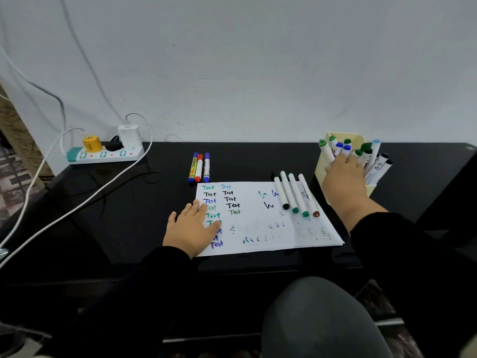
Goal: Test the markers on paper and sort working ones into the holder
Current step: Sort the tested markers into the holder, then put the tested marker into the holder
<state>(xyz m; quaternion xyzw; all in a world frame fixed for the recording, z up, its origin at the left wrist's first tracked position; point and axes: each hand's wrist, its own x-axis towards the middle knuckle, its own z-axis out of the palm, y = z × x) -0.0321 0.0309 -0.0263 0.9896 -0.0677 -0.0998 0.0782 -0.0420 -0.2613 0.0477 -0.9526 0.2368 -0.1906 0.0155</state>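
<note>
**Right hand at the holder, paper held flat**

The right hand (pixel 342 174) reaches into the cream holder (pixel 346 188), fingers among its capped markers; whether it grasps one I cannot tell. The left hand (pixel 192 228) lies flat, released, pressing the test paper (pixel 258 220). Judged, this is the sorting step. Next calls for another untested marker: four white markers (pixel 296 195) lie on the paper, three (pixel 199 167) beyond it.

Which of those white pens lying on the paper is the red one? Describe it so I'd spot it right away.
Start at the white sheet of paper on the black desk. On its right part, four white markers lie side by side, caps toward the person. The red-capped marker is the rightmost, nearest the cream holder; the others have black or green caps.
</note>
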